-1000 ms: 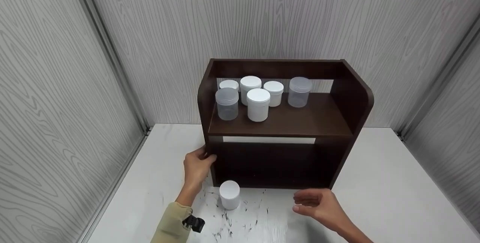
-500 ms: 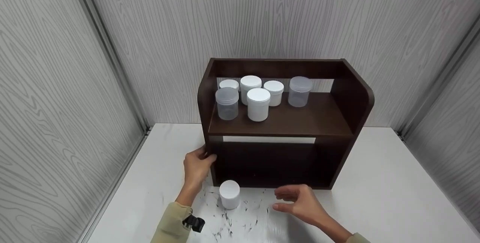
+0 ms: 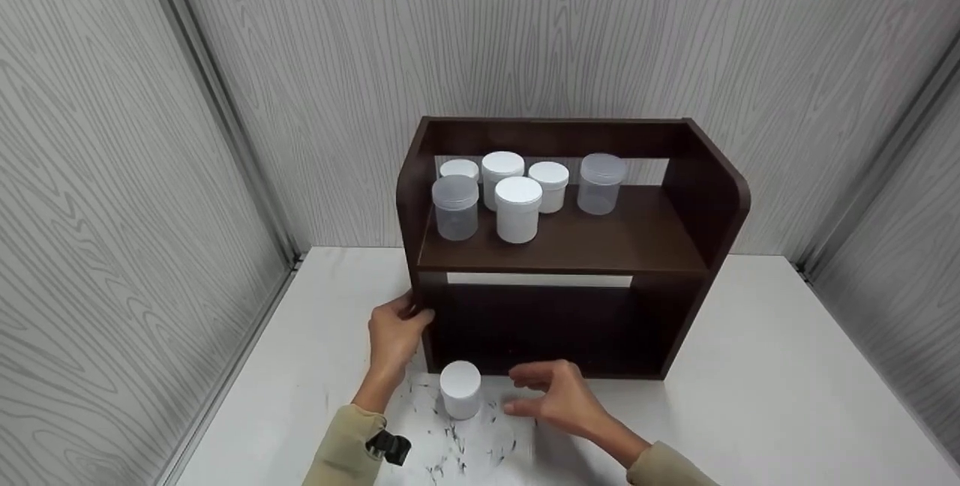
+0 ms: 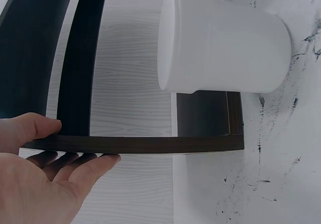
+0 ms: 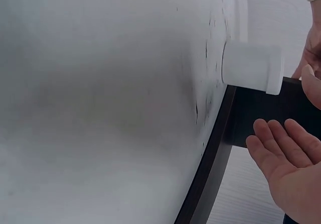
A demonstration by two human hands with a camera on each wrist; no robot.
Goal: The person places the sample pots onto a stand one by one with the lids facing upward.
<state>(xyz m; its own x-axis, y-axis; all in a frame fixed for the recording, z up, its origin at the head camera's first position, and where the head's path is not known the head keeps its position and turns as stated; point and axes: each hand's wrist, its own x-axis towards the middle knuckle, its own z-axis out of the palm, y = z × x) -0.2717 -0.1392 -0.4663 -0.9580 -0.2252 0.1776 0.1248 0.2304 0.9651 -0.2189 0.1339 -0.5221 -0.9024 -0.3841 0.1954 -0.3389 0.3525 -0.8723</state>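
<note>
Gripping the left upright of the dark wooden shelf unit [image 3: 562,246], the left hand [image 3: 394,332] steadies it — the right hand [image 3: 559,400], fingers apart, nears the white lidded jar [image 3: 460,388] on the table [image 3: 750,411]. A glancing touch could topple the jar leftward.

No legible text, label or number on any jar or shelf.

Two bare hands, the left hand [image 3: 393,334] and right hand [image 3: 559,398], each emerging from a khaki-beige long sleeve at the bottom of the frame, with a small black clip-like mount strapped at the left cuff near the lower left centre.
</note>
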